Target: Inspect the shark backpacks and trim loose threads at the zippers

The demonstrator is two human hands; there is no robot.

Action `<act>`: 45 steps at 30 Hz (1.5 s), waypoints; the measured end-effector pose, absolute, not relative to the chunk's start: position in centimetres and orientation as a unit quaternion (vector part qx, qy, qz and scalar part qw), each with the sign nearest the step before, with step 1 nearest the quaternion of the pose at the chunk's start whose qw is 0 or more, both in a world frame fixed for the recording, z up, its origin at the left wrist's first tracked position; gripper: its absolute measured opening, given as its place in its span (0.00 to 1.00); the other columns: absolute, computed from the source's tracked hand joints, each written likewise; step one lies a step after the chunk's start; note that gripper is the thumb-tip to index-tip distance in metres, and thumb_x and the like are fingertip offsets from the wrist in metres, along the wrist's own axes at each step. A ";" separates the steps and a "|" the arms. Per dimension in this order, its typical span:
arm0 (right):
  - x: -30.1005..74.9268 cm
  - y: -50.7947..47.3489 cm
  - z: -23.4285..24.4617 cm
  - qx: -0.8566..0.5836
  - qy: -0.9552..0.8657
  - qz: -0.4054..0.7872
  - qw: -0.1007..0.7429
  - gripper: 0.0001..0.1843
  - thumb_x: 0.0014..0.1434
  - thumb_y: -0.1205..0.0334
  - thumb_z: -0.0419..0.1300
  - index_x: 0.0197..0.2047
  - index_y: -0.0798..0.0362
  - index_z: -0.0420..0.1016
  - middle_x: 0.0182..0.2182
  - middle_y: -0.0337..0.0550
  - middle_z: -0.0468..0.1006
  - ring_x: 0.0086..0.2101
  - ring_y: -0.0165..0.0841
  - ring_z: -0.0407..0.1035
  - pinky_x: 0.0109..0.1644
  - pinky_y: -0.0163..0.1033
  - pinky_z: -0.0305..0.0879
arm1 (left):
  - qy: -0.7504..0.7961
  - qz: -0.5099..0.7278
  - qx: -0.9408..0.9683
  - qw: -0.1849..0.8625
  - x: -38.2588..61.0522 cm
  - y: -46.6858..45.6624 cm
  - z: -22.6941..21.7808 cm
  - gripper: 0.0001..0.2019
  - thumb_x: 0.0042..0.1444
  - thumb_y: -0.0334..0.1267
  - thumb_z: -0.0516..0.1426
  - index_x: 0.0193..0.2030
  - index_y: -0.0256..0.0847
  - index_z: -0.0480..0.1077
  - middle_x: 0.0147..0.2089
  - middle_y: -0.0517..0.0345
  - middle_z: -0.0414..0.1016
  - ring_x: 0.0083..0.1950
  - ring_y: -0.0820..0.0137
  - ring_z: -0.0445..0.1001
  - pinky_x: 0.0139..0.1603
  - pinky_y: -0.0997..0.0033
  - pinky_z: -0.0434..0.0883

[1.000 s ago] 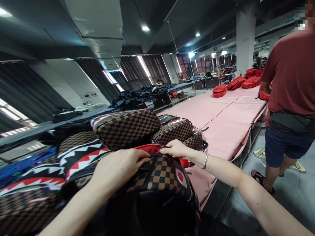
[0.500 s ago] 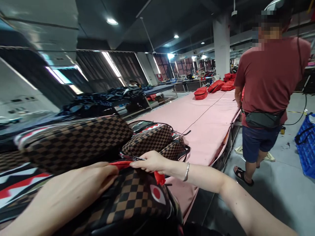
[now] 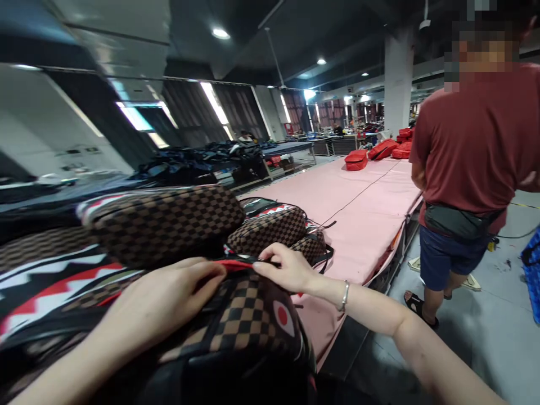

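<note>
A brown checkered backpack point(image 3: 248, 320) with a red eye print and red lining lies right in front of me. My left hand point(image 3: 169, 301) rests on its top, fingers curled against the opening's edge. My right hand point(image 3: 284, 269), with a bracelet on the wrist, pinches the same edge near the zipper, fingers closed on it. Several more checkered bags point(image 3: 169, 222) with a shark-mouth print are piled to the left and behind.
A long pink-covered table point(image 3: 358, 208) stretches away, with red bags point(image 3: 356, 159) at its far end. A person in a red shirt and blue shorts point(image 3: 468, 169) stands close by on the right. A blue basket point(image 3: 532, 270) sits at the right edge. Dark bags fill tables behind.
My right hand has shifted along the bag's opening and the red lining shows less. The view swung slightly; the person in red now stands nearer the right.
</note>
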State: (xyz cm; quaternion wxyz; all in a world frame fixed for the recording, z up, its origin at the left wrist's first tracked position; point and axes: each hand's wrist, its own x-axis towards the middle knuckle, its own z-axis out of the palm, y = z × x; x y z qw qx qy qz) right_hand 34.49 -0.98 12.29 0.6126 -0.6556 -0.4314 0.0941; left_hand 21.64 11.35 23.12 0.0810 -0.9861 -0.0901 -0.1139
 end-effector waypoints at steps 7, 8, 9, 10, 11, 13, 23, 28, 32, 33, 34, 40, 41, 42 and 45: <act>35.0 -2.3 11.5 -0.642 -0.515 0.016 0.568 0.08 0.57 0.56 0.57 0.33 0.53 0.70 0.31 0.35 0.74 0.29 0.25 0.66 0.34 0.29 0.59 | -0.161 -0.144 -0.976 0.036 21.0 10.2 23.7 0.21 0.55 0.49 0.42 0.38 0.40 0.72 0.43 0.50 0.76 0.41 0.62 0.74 0.42 0.66 0.67; 35.0 -2.5 11.5 -0.647 -0.520 0.010 0.558 0.08 0.57 0.56 0.58 0.34 0.53 0.71 0.31 0.35 0.74 0.28 0.25 0.65 0.33 0.29 0.59 | -0.169 -0.151 -0.974 0.023 21.0 10.2 23.7 0.21 0.55 0.49 0.43 0.38 0.40 0.72 0.44 0.51 0.76 0.42 0.62 0.73 0.43 0.66 0.66; 35.0 -2.6 11.6 -0.652 -0.523 0.006 0.549 0.09 0.57 0.56 0.58 0.35 0.52 0.71 0.31 0.35 0.74 0.27 0.25 0.65 0.32 0.29 0.58 | -0.174 -0.150 -0.973 0.015 21.0 10.3 23.7 0.21 0.55 0.49 0.44 0.39 0.40 0.72 0.44 0.51 0.76 0.43 0.62 0.73 0.44 0.66 0.66; 34.9 -2.6 11.7 -0.656 -0.525 0.000 0.542 0.09 0.57 0.55 0.58 0.36 0.52 0.71 0.31 0.35 0.74 0.28 0.25 0.66 0.33 0.29 0.58 | -0.173 -0.138 -0.975 0.011 21.0 10.4 23.7 0.21 0.56 0.49 0.44 0.39 0.40 0.73 0.44 0.51 0.77 0.43 0.62 0.74 0.44 0.66 0.66; 34.9 -2.7 11.7 -0.661 -0.525 -0.006 0.536 0.09 0.57 0.55 0.58 0.36 0.52 0.71 0.32 0.35 0.74 0.28 0.25 0.66 0.33 0.30 0.59 | -0.168 -0.119 -0.978 0.009 21.0 10.5 23.7 0.20 0.56 0.49 0.44 0.39 0.41 0.74 0.44 0.52 0.77 0.43 0.62 0.74 0.44 0.66 0.66; 34.8 -2.7 11.8 -0.670 -0.525 -0.016 0.525 0.09 0.57 0.55 0.58 0.36 0.51 0.71 0.33 0.35 0.75 0.30 0.26 0.67 0.35 0.30 0.60 | -0.152 -0.079 -0.985 0.011 21.1 10.7 23.7 0.19 0.55 0.48 0.46 0.39 0.43 0.75 0.43 0.54 0.78 0.43 0.62 0.74 0.44 0.66 0.66; 34.7 -2.6 11.9 -0.698 -0.528 -0.002 0.484 0.09 0.57 0.54 0.59 0.39 0.49 0.70 0.35 0.36 0.75 0.36 0.30 0.71 0.37 0.31 0.64 | -0.113 0.002 -0.990 0.089 22.3 11.0 23.5 0.15 0.51 0.40 0.47 0.30 0.44 0.75 0.33 0.51 0.78 0.34 0.60 0.75 0.33 0.66 0.66; 34.5 -2.4 12.0 -0.703 -0.535 0.009 0.469 0.10 0.57 0.53 0.59 0.39 0.49 0.71 0.33 0.35 0.75 0.31 0.28 0.69 0.36 0.31 0.63 | -0.092 -0.031 -0.991 0.089 22.0 10.6 23.3 0.16 0.51 0.42 0.44 0.26 0.43 0.72 0.32 0.48 0.76 0.32 0.60 0.74 0.32 0.66 0.67; 34.4 -2.3 12.1 -0.704 -0.547 0.001 0.454 0.10 0.57 0.53 0.59 0.38 0.48 0.71 0.31 0.34 0.75 0.27 0.26 0.67 0.34 0.30 0.61 | -0.089 -0.056 -0.991 0.078 21.5 10.7 23.1 0.18 0.52 0.45 0.43 0.28 0.42 0.72 0.33 0.48 0.76 0.34 0.60 0.74 0.33 0.65 0.67; 34.4 -2.2 12.3 -0.703 -0.551 -0.002 0.449 0.10 0.57 0.53 0.59 0.38 0.48 0.71 0.31 0.34 0.75 0.27 0.26 0.67 0.34 0.30 0.60 | -0.089 -0.059 -0.991 0.077 21.5 10.7 23.1 0.18 0.52 0.45 0.43 0.29 0.42 0.72 0.33 0.48 0.76 0.34 0.59 0.74 0.34 0.65 0.67; 34.4 -2.2 12.4 -0.702 -0.557 -0.006 0.444 0.10 0.57 0.53 0.58 0.38 0.48 0.71 0.30 0.34 0.75 0.27 0.26 0.67 0.33 0.30 0.60 | -0.090 -0.061 -0.991 0.077 21.5 10.7 23.0 0.18 0.52 0.46 0.43 0.29 0.42 0.72 0.34 0.48 0.76 0.35 0.59 0.74 0.34 0.65 0.67; 34.4 -2.2 13.5 -0.698 -0.587 -0.038 0.410 0.09 0.58 0.53 0.58 0.38 0.47 0.72 0.28 0.33 0.75 0.28 0.28 0.68 0.33 0.32 0.56 | -0.091 -0.045 -0.989 0.104 21.5 10.7 22.9 0.19 0.54 0.44 0.42 0.31 0.42 0.72 0.35 0.48 0.75 0.37 0.60 0.74 0.35 0.65 0.68; 34.4 -2.2 13.6 -0.696 -0.589 -0.042 0.409 0.08 0.58 0.54 0.58 0.37 0.47 0.72 0.29 0.33 0.75 0.29 0.28 0.68 0.33 0.32 0.56 | -0.087 -0.044 -0.989 0.108 21.5 10.7 22.9 0.19 0.54 0.44 0.42 0.31 0.42 0.72 0.35 0.48 0.75 0.37 0.60 0.74 0.35 0.65 0.68; 34.5 -2.2 13.6 -0.695 -0.589 -0.044 0.409 0.08 0.58 0.54 0.57 0.37 0.48 0.72 0.28 0.32 0.75 0.28 0.28 0.68 0.33 0.32 0.56 | -0.081 -0.045 -0.990 0.111 21.5 10.8 22.8 0.18 0.55 0.44 0.42 0.31 0.42 0.72 0.35 0.48 0.75 0.37 0.61 0.74 0.35 0.66 0.68; 34.6 -2.0 13.2 -0.684 -0.589 -0.038 0.428 0.06 0.58 0.56 0.58 0.35 0.48 0.72 0.28 0.32 0.75 0.28 0.28 0.68 0.33 0.31 0.56 | -0.062 -0.081 -0.987 0.121 21.4 11.1 22.5 0.17 0.56 0.43 0.44 0.30 0.42 0.72 0.33 0.51 0.75 0.34 0.63 0.75 0.32 0.68 0.68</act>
